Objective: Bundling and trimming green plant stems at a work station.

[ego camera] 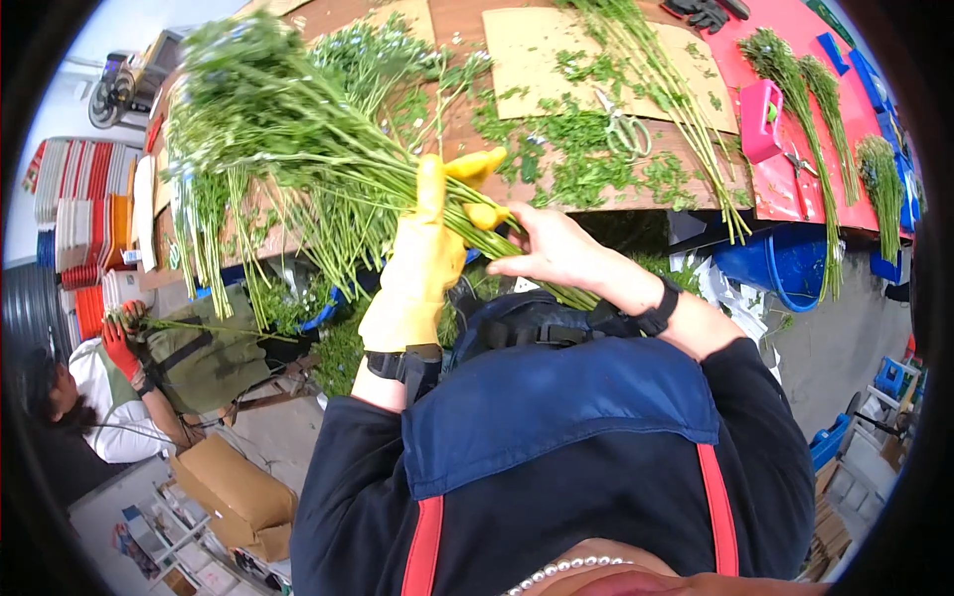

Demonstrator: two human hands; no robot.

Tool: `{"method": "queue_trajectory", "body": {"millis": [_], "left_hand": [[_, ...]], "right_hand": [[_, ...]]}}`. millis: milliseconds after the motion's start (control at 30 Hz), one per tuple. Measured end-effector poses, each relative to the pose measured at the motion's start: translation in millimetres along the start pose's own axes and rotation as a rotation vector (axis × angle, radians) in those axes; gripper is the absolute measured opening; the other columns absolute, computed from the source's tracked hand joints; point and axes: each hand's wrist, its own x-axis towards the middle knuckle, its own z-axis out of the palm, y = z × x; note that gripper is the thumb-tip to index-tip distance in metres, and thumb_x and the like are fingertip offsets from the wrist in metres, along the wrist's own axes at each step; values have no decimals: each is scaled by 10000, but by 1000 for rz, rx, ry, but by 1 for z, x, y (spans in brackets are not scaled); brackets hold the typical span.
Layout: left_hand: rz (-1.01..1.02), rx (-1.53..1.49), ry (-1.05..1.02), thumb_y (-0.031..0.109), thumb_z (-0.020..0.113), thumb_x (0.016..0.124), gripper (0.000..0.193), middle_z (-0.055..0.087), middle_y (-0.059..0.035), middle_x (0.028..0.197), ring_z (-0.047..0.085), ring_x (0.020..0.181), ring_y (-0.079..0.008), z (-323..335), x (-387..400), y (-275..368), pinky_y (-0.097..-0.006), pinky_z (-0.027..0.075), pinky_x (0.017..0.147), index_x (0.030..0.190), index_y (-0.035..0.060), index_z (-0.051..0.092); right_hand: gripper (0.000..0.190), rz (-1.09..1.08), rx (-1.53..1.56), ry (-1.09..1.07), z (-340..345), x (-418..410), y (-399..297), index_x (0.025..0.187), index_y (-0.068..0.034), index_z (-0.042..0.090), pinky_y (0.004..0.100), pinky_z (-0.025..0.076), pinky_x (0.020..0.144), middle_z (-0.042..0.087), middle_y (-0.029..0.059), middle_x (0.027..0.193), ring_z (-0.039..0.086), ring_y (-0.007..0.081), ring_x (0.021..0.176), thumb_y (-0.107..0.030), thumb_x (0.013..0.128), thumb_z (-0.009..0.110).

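Note:
A large bunch of leafy green flower stems (320,138) with small pale blue blooms slants across in front of me, heads at upper left, blurred. My left hand (428,238), in a yellow rubber glove, grips it around the middle of the stems. My bare right hand (555,246) curls its thumb and fingers about the lower stems, just below the glove. The cut ends reach past my right hand towards my waist. Beyond my hands, green-handled scissors (627,134) lie among loose leaves on the brown table (551,175).
More stems (663,97) lie over cardboard (522,67) on the table. A red surface (782,190) at right holds small bunches (805,119), pruning shears (801,165) and a pink container (760,119). Below are a blue tub (782,261) and cuttings. At left, a person (112,395) wearing red gloves holds stems.

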Motion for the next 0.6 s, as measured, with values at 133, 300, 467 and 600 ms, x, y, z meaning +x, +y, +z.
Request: {"method": "queue_trajectory", "body": {"millis": [133, 300, 467, 600], "left_hand": [[-109, 36, -97, 538, 457, 968, 621, 601, -167, 1250, 630, 758, -170, 51, 26, -32, -329, 537, 729, 1239, -9, 573], [-134, 246, -188, 516, 497, 961, 574, 624, -138, 1224, 629, 985, -186, 99, 56, -49, -355, 524, 867, 1221, 18, 613], [-248, -70, -351, 462, 535, 958, 592, 588, -171, 1268, 586, 1137, -293, 135, 90, -84, -437, 455, 1008, 1303, -18, 508], [-385, -155, -418, 442, 531, 964, 577, 600, -176, 1231, 577, 1143, -310, 159, 124, -98, -450, 452, 1018, 1320, -10, 492]], "right_hand": [[613, 126, -96, 116, -37, -43, 33, 1003, 15, 519, 432, 502, 708, 627, 160, 813, 635, 350, 783, -418, 686, 815], [630, 132, -234, 402, -62, -79, 59, 1033, 10, 507, 440, 510, 742, 628, 194, 916, 628, 383, 874, -367, 656, 843], [657, 128, -306, 553, -74, -91, 83, 1106, 59, 471, 455, 508, 752, 622, 214, 869, 623, 404, 884, -349, 708, 798], [364, 364, -367, 532, -93, -90, 104, 954, 0, 512, 496, 505, 720, 638, 213, 778, 628, 422, 771, -264, 755, 664]]}}
